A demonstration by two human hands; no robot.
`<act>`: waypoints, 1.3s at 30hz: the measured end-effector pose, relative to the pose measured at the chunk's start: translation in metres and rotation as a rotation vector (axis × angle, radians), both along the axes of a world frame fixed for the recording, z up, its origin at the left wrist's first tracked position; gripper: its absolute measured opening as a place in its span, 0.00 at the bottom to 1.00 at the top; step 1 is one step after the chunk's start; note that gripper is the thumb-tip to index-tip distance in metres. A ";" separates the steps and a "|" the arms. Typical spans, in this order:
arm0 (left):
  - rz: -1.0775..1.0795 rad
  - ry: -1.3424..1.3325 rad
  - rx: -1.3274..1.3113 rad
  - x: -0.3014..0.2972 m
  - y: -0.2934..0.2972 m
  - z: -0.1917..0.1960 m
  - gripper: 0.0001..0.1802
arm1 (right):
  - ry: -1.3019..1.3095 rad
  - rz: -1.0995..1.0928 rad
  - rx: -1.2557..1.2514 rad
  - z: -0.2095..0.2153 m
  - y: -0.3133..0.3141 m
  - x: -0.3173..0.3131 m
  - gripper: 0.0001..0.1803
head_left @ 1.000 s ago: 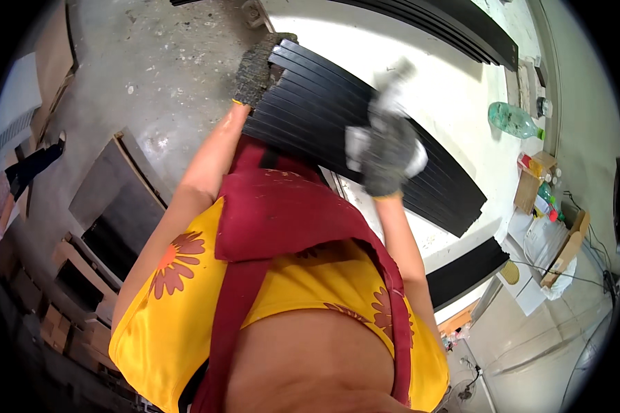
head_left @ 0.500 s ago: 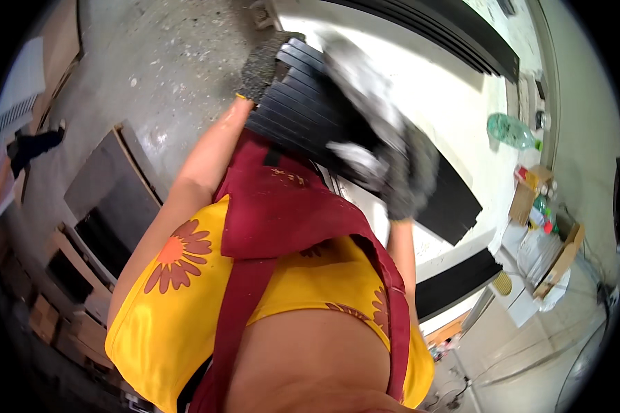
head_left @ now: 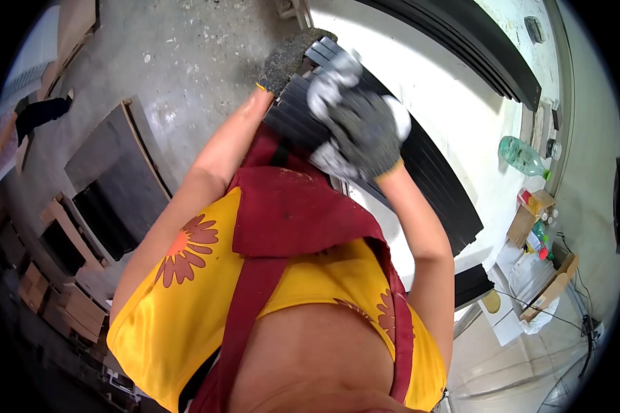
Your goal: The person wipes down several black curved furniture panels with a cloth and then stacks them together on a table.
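Several long black slats (head_left: 430, 175) lie side by side across a white worktable (head_left: 420, 76), their near left end beside my apron. At that left end, my left hand (head_left: 293, 62), in a dark grey knit glove, is closed around the slat ends; its fingertips are partly hidden. My right hand (head_left: 366, 134), gloved alike, presses a crumpled white rag (head_left: 334, 162) on top of the slats. Parts of the rag stick out on both sides of the glove.
Another stack of black slats (head_left: 461, 48) lies along the table's far side. A green plastic bottle (head_left: 522, 157) rests on its side at the right, near a cardboard box (head_left: 554, 286). Dark panels (head_left: 120, 165) stand on the left over the grey floor (head_left: 165, 62).
My right hand has moved left along the slats with the rag, toward my left hand. My left hand keeps its hold on the slat ends, shifted slightly right in view.
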State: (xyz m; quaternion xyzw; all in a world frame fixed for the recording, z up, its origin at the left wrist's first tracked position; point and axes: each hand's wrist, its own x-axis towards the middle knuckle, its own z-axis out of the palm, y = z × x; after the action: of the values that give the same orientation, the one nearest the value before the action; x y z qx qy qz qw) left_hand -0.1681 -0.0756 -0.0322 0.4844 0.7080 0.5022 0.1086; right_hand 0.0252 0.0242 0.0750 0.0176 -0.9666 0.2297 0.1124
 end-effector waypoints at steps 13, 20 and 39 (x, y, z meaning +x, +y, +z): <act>0.056 -0.060 0.062 0.000 -0.004 0.009 0.20 | 0.310 -0.411 -0.251 0.047 -0.009 0.012 0.13; 0.020 -0.127 0.075 0.008 -0.001 0.029 0.20 | -0.040 -1.795 0.027 -0.021 0.060 0.316 0.16; 0.074 0.018 0.072 -0.011 -0.003 -0.025 0.20 | 0.643 -0.142 0.063 -0.002 0.024 -0.096 0.20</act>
State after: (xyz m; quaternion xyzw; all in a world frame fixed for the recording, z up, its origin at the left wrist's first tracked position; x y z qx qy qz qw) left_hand -0.1792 -0.0783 -0.0571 0.4658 0.7080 0.5266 0.0662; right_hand -0.0705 0.0485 0.0731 0.0253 -0.8871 0.1738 0.4269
